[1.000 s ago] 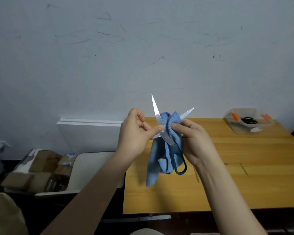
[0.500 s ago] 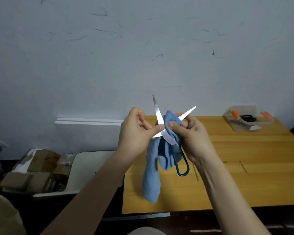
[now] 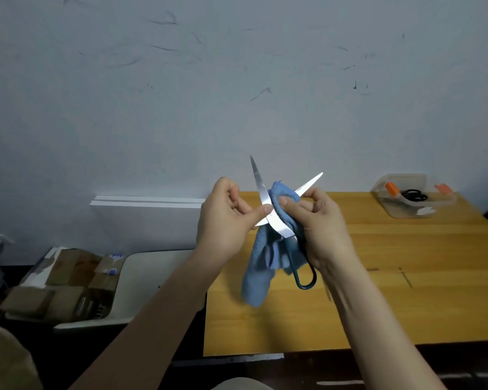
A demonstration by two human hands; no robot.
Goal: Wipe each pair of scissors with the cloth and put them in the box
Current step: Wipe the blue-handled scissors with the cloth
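Observation:
A pair of scissors (image 3: 276, 228) with dark blue-green handles is held up in the air above the wooden table (image 3: 378, 277), its two blades spread wide apart. My left hand (image 3: 226, 218) pinches one blade near the pivot. My right hand (image 3: 319, 223) holds the blue cloth (image 3: 261, 266) against the blades, thumb pressing the cloth between them, and grips the handle side; the cloth hangs down below. A clear plastic box (image 3: 412, 198) with orange clips stands at the table's far right, with black-handled scissors (image 3: 413, 195) inside.
A grey scuffed wall rises behind the table. Left of the table stands a white chair seat (image 3: 141, 274) and a tray of cardboard boxes (image 3: 54, 282). A white board (image 3: 150, 201) leans against the wall.
The cloth bunch has slid a little lower along the blades and the hanging end now dangles longer. Both hands keep their hold in about the same place.

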